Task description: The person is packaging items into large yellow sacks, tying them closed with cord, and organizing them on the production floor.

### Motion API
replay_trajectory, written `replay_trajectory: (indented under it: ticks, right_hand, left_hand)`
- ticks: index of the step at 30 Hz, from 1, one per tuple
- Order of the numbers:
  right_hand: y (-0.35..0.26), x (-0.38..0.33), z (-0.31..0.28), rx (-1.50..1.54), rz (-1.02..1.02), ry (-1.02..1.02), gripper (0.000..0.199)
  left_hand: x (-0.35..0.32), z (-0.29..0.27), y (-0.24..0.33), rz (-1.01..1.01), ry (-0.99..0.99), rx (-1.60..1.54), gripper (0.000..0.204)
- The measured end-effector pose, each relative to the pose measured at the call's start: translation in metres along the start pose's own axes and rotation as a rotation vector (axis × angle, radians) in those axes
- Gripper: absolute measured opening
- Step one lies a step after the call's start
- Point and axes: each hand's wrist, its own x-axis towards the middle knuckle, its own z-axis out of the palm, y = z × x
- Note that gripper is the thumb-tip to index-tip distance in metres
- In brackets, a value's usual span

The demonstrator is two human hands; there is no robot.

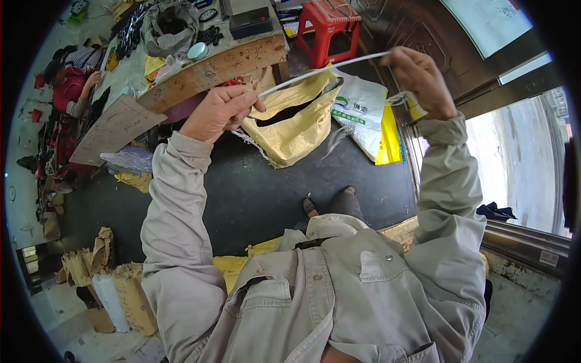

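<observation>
Left hand pinched a narrow white strip between its thumb and curled fingers, while the right hand, raised higher and slightly blurred, was closed around the strip farther along. Stretched between them with a slight bow, the strip slanted upward to the right, above a yellow woven sack whose open mouth showed a dark interior. Just beside the sack, on its right, lay a white plastic bag with green print and yellow edging. Beyond stood a red plastic stool, near a cluttered wooden workbench; farther left, a co-worker wore red.
</observation>
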Motion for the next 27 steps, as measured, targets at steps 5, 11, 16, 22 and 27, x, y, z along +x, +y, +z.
replay_trajectory:
  ticks: [5,11,16,22,27]
  right_hand:
    - [0.027,-0.036,-0.058,-0.165,0.122,0.062,0.026]
    - [0.084,-0.047,-0.019,-1.338,-0.344,-0.02,0.056]
    - [0.083,-0.01,0.071,0.305,-0.102,-0.103,0.05]
    - [0.096,0.004,0.051,0.349,0.268,-0.217,0.029]
    - [0.082,0.036,0.025,0.112,0.013,0.127,0.02]
  left_hand:
    - [0.002,0.002,-0.027,-0.019,0.022,-0.018,0.024]
    - [0.04,0.061,-0.039,-0.094,-0.129,-0.049,0.024]
    - [0.078,0.085,-0.029,-0.156,-0.144,-0.241,0.022]
    - [0.121,0.061,-0.031,-0.111,0.102,-0.38,0.021]
    - [0.151,0.067,-0.049,-0.238,0.213,-0.094,0.017]
